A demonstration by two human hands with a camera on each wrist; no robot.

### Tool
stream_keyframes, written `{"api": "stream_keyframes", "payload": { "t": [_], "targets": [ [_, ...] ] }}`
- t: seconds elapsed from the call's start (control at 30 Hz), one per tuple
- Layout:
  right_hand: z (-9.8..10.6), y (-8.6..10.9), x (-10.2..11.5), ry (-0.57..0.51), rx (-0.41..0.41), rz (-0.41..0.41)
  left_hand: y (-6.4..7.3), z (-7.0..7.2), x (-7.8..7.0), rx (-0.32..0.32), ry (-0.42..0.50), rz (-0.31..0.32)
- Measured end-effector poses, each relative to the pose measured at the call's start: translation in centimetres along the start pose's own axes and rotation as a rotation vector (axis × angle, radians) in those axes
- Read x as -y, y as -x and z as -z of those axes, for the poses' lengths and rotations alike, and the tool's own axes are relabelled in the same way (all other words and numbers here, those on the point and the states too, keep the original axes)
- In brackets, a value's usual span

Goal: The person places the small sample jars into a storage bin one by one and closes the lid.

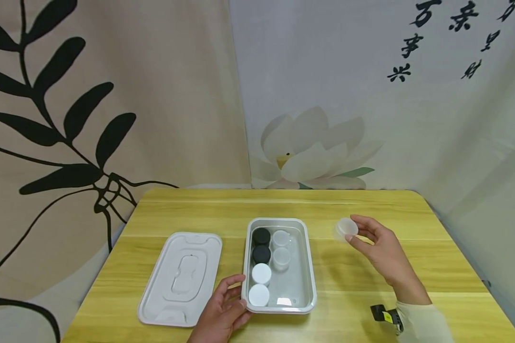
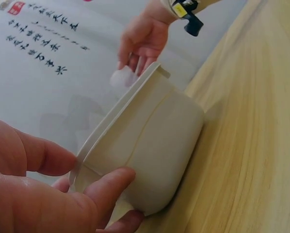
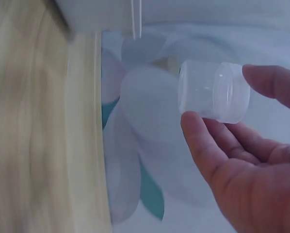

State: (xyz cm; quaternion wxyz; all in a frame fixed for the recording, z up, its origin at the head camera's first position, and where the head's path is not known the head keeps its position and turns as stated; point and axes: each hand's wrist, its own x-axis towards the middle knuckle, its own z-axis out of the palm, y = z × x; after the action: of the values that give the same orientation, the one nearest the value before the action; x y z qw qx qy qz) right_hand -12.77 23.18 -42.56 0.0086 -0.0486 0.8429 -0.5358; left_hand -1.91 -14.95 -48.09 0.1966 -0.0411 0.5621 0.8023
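Observation:
My right hand (image 1: 379,247) pinches a small translucent plastic jar (image 3: 205,92) with a screw lid, between thumb and fingers, above the table to the right of the box. At its front left corner, my left hand (image 1: 225,307) grips the rim of a rectangular white plastic box (image 1: 312,281). Inside the box stand two black-lidded jars (image 1: 262,254) at the back left and two white-lidded jars (image 1: 259,295) in front of them. Two translucent jars (image 1: 281,258) stand beside the black ones. The right half of the box's floor shows bare.
A white plastic lid (image 1: 184,278) lies flat on the wooden table (image 1: 369,309), left of the box and close to the left hand. Behind the table hangs a printed cloth (image 1: 317,95). A black band (image 1: 386,314) sits at the right wrist.

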Motion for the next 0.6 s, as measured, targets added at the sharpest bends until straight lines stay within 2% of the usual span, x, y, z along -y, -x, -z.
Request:
{"api": "stream_keyframes", "payload": {
  "t": [0.23, 0.37, 0.6],
  "targets": [
    [-3.4, 0.5, 2.2, -0.067, 0.128, 0.064, -0.1, 0.0, 0.1, -0.001, 0.002, 0.001],
    [-5.2, 0.6, 2.6, -0.094, 0.187, 0.094, -0.2, 0.1, 0.2, 0.002, 0.002, -0.002],
    [-7.4, 0.6, 2.8, -0.125, 0.32, 0.095, -0.2, 0.2, 0.2, 0.008, 0.009, -0.001]
  ]
}}
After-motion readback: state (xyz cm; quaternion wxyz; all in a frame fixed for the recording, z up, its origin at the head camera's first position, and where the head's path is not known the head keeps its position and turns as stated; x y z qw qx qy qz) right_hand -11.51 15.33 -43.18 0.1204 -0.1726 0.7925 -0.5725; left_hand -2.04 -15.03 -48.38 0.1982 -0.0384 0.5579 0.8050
